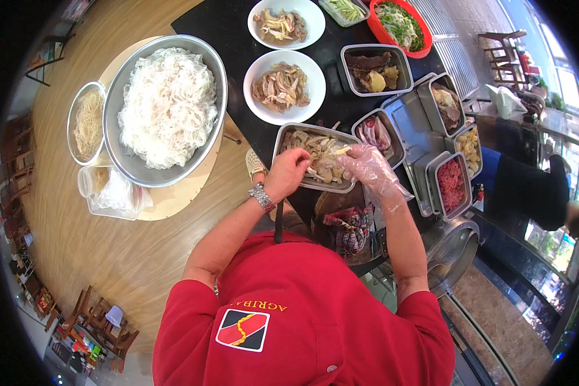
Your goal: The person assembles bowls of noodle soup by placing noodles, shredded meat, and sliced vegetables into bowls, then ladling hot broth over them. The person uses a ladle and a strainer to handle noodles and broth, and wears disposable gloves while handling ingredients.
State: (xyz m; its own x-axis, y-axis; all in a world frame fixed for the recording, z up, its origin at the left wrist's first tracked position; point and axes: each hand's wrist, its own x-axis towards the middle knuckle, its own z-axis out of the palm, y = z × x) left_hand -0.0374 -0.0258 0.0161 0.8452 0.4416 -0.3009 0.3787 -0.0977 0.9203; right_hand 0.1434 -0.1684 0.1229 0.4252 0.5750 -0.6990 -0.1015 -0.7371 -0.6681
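Observation:
A steel tray point(278, 143) of sliced pale meat point(318, 149), which looks like cooked chicken, sits at the table's near edge. My left hand point(289, 171), bare with a metal watch at the wrist, is over its left side. Those fingers are curled together at the meat; what they grip is hidden. Over the tray's right side, my right hand point(370, 168) wears a clear plastic glove. Its fingertips pinch a pale yellowish piece of meat point(343, 151). Beyond the tray stand two white bowls, the nearer bowl point(251, 96) and the farther bowl point(253, 33), both with sliced meat inside.
A large steel basin point(111, 132) of white noodles stands on a round table to the left. Right of the tray are steel containers of meat point(377, 132), dark cooked chunks point(373, 67) and red mince point(451, 186). A red basket point(374, 29) holds greens. Somebody in dark clothes point(518, 190) is at right.

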